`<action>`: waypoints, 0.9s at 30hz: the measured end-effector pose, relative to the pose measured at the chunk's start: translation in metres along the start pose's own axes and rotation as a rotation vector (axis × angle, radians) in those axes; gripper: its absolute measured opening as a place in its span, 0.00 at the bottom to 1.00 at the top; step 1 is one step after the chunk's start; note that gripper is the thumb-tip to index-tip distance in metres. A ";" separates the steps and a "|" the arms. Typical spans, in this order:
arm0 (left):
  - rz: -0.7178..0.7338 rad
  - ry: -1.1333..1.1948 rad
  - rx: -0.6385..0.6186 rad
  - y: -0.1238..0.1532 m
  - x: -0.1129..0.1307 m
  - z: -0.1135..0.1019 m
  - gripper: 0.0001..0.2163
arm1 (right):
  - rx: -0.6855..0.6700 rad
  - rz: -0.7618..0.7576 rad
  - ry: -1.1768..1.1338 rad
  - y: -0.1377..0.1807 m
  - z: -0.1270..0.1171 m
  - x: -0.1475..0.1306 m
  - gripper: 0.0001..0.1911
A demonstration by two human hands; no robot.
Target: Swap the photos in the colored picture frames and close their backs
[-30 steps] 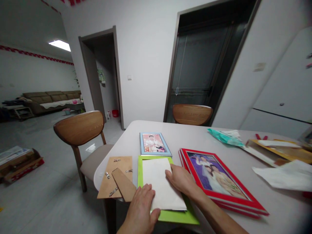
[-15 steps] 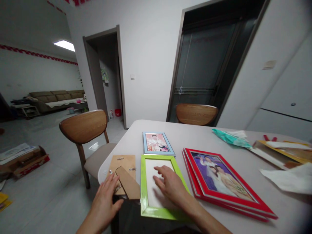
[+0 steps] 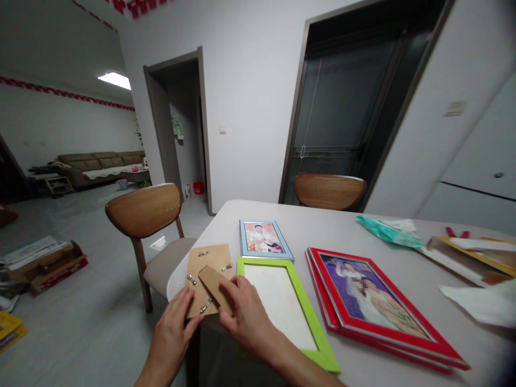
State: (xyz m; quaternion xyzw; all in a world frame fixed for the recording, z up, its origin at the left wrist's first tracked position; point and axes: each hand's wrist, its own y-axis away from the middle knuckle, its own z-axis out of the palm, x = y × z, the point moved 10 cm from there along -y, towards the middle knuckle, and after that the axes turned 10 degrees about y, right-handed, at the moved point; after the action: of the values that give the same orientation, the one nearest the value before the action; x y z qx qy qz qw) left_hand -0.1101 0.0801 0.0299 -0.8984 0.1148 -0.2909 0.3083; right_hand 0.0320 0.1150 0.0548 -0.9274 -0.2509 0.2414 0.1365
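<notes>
A brown picture-frame backing board (image 3: 217, 253) lies at the table's left corner, with metal clips and a folding stand leg on its upper side. My left hand (image 3: 171, 328) holds the board's near left edge, fingers on top and thumb at the near edge. With thumb and fingers, my right hand (image 3: 250, 317) grips the board's right side at the stand leg (image 3: 213, 282). Beside it, partly under my right forearm, lies a lime-green frame (image 3: 300, 301) around a white sheet. Just behind that is a light-blue frame (image 3: 264, 239) with a photo.
Stacked red photo frames (image 3: 379, 295) lie to the right on the white table (image 3: 314, 231). Farther right are a teal packet (image 3: 387, 231), an open cardboard package (image 3: 463, 258) and white paper (image 3: 484, 301). Wooden chairs stand at the left (image 3: 147, 209) and behind the table (image 3: 330, 191).
My right hand has moved left from over the green frame to the backing board and taken hold of it. The board has turned slightly, and my left hand has closed on its edge.
</notes>
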 end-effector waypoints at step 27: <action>0.116 0.210 -0.435 0.006 0.107 0.095 0.22 | 0.011 0.117 0.206 0.084 -0.038 0.104 0.17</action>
State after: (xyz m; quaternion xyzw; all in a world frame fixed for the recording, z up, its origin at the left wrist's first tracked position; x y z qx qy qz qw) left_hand 0.0323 0.0803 0.0139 -0.9005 0.2574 -0.3327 0.1101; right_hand 0.1642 0.0948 0.0164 -0.9596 -0.1798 0.1539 0.1525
